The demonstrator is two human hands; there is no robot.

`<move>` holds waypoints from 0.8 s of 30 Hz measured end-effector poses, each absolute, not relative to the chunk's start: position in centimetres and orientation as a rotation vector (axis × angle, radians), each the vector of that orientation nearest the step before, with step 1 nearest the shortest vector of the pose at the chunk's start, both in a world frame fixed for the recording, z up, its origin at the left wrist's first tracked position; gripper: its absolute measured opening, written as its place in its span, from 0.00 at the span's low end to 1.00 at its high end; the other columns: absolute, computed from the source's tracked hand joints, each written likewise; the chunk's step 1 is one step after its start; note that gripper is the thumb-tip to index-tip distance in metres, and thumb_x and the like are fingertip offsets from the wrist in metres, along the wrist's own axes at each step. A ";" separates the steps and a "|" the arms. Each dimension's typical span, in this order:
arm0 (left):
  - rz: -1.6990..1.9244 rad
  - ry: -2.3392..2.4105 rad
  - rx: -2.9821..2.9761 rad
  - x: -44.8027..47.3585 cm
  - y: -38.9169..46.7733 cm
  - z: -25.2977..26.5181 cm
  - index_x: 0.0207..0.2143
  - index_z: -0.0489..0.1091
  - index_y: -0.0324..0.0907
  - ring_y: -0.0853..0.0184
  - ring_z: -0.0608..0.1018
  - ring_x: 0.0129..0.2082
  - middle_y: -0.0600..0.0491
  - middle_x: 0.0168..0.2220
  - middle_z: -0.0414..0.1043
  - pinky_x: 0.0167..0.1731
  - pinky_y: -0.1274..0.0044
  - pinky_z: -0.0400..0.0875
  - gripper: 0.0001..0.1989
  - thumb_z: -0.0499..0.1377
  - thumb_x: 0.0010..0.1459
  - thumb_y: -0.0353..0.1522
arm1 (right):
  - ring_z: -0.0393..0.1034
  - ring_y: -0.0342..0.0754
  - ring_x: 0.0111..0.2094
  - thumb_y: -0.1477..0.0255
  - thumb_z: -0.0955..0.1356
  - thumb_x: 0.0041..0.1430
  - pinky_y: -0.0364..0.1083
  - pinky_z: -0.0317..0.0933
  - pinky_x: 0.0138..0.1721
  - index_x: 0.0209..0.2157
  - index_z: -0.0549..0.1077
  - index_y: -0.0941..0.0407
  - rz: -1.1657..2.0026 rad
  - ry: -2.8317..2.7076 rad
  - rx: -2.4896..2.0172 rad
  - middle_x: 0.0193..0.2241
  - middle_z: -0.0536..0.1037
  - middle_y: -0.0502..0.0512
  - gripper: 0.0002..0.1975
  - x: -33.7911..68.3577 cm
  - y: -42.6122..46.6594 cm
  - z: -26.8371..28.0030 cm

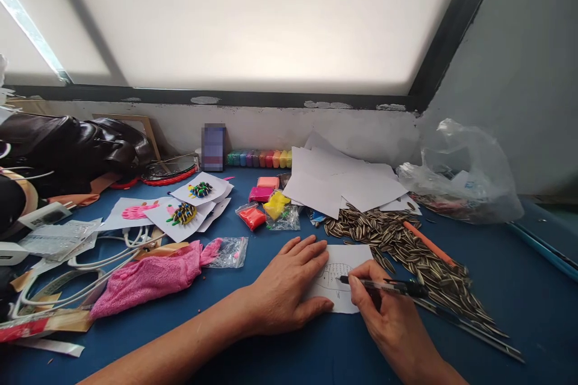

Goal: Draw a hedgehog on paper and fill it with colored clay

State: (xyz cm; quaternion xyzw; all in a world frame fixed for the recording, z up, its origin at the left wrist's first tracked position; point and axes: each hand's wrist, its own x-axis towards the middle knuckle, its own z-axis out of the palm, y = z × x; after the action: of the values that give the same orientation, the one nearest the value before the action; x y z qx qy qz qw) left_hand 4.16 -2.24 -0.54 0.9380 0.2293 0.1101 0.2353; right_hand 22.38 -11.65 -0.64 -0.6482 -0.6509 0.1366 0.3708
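Here's the slim black-and-clear plastic pen point(374, 284), probably light and stiff, best pinched near its tip, as the curled right hand point(391, 316) does, over a white paper sheet point(348, 254), easily creased, pinned to the blue tabletop point(284, 364) by the flattened left hand point(289, 283).

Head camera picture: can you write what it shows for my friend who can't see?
A person's right hand holds a black pen to a small white paper with a line drawing; the left hand rests on the paper's edge. Striped seeds are heaped at right on a blue table, with decorated cards and pink cloth at left.
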 end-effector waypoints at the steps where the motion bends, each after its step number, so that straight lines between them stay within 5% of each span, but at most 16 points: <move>1: 0.298 0.630 2.574 4.2 -2.2 -0.5 0.63 0.56 0.38 0.50 0.54 0.66 0.40 0.66 0.52 0.65 0.57 0.46 0.35 0.58 0.59 0.45 | 0.58 0.43 0.18 0.65 0.60 0.66 0.41 0.55 0.18 0.30 0.65 0.51 0.346 -1.674 -1.661 0.19 0.63 0.44 0.11 22.4 -11.6 -0.7; 24: 0.287 0.628 2.592 4.2 -2.2 -0.5 0.63 0.56 0.37 0.51 0.55 0.66 0.42 0.66 0.52 0.65 0.58 0.46 0.35 0.58 0.59 0.45 | 0.60 0.43 0.18 0.66 0.60 0.66 0.41 0.57 0.19 0.29 0.65 0.51 0.355 -1.677 -1.642 0.19 0.64 0.44 0.11 22.4 -11.6 -0.8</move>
State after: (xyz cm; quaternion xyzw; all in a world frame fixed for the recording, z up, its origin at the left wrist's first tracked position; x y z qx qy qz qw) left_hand 4.16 -2.18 -0.54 0.9410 0.2280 0.1041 0.2275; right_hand 22.40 -11.65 -0.76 -0.6413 -0.6550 0.1385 0.3748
